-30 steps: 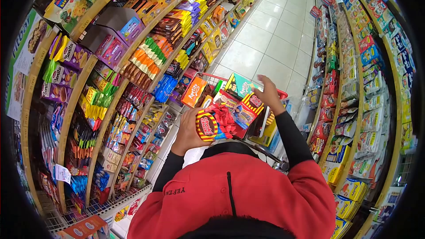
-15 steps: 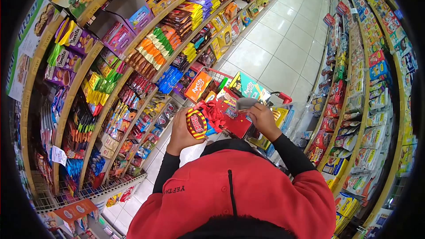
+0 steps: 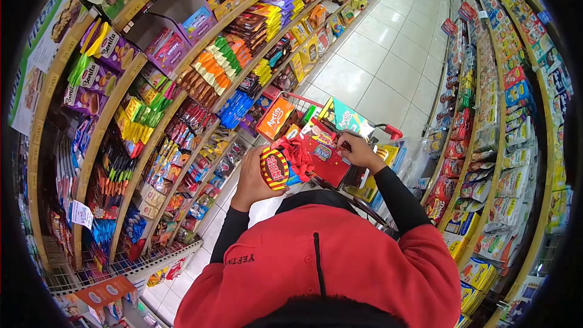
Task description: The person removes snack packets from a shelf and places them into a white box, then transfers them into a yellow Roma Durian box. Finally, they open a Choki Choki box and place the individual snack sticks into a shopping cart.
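Note:
My left hand [image 3: 250, 181] is wrapped round the side of a striped red-and-yellow snack display box [image 3: 274, 169]. Shiny red packets [image 3: 297, 153] fill the box's open top. A larger red carton [image 3: 331, 163] with printed lettering lies just right of these packets. My right hand [image 3: 363, 153] is closed at that carton's upper right edge. Its fingertips pinch together, and what lies between them cannot be made out. Beyond both hands, an orange Apetito box [image 3: 276, 118] and a teal Apetito box [image 3: 347, 118] stand in a shopping cart with a red frame [image 3: 388, 131].
Snack shelves [image 3: 161, 106] packed with bars and wrapped sweets rise close on my left. Another shelf row [image 3: 486, 164] of bagged goods runs along my right. Between them a tiled aisle [image 3: 388, 48] stretches ahead. A yellow pack [image 3: 368, 188] lies beside my right forearm.
The grey flat piece that my right hand held above the red carton is no longer visible. That hand has shifted slightly, and more of the carton's top shows. My left hand keeps its hold.

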A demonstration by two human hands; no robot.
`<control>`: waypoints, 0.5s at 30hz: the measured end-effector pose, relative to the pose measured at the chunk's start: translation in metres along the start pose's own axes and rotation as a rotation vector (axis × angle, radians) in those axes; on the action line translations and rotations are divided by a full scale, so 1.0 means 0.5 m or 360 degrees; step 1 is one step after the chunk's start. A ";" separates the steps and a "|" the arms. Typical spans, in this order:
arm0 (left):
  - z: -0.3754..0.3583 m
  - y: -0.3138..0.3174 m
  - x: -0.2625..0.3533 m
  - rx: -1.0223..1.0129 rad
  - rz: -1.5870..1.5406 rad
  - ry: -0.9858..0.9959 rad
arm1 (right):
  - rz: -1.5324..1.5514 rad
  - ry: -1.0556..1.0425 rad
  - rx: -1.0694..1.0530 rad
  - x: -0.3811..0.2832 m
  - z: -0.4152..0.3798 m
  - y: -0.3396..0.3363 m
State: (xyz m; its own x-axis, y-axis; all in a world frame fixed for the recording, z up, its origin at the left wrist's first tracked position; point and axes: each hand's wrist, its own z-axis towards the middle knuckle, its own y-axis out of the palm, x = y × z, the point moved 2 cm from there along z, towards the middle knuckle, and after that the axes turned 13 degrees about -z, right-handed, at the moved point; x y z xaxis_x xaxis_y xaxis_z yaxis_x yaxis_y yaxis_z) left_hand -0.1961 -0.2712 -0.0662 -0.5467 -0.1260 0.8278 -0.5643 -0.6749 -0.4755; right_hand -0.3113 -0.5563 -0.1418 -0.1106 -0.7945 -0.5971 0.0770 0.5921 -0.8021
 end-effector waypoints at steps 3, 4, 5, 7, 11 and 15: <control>-0.001 -0.007 -0.004 -0.0003 0.0012 0.0040 | -0.0069 0.0125 -0.0051 0.012 0.000 0.024; -0.001 -0.009 -0.005 -0.0001 0.0010 0.0044 | -0.0074 0.0125 -0.0048 0.007 -0.002 0.024; -0.002 -0.011 -0.007 -0.0012 -0.0011 0.0038 | -0.0145 0.0010 0.0082 0.000 -0.004 0.020; -0.003 -0.017 -0.008 -0.0018 -0.0030 0.0033 | -0.0218 -0.0109 0.0212 -0.051 -0.007 -0.015; 0.001 -0.028 -0.006 -0.0061 -0.0007 0.0087 | -0.0222 0.0048 0.0953 -0.128 -0.017 -0.108; 0.004 -0.033 0.004 -0.0071 0.0063 0.0136 | 0.0331 0.0116 0.1475 -0.190 -0.028 -0.200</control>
State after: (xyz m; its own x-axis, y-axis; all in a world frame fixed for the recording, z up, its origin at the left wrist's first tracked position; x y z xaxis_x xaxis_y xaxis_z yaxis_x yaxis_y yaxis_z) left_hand -0.1866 -0.2618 -0.0558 -0.6188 -0.0882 0.7806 -0.5672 -0.6373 -0.5216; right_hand -0.3223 -0.5381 -0.0046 -0.0650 -0.6563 -0.7517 0.8537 0.3535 -0.3825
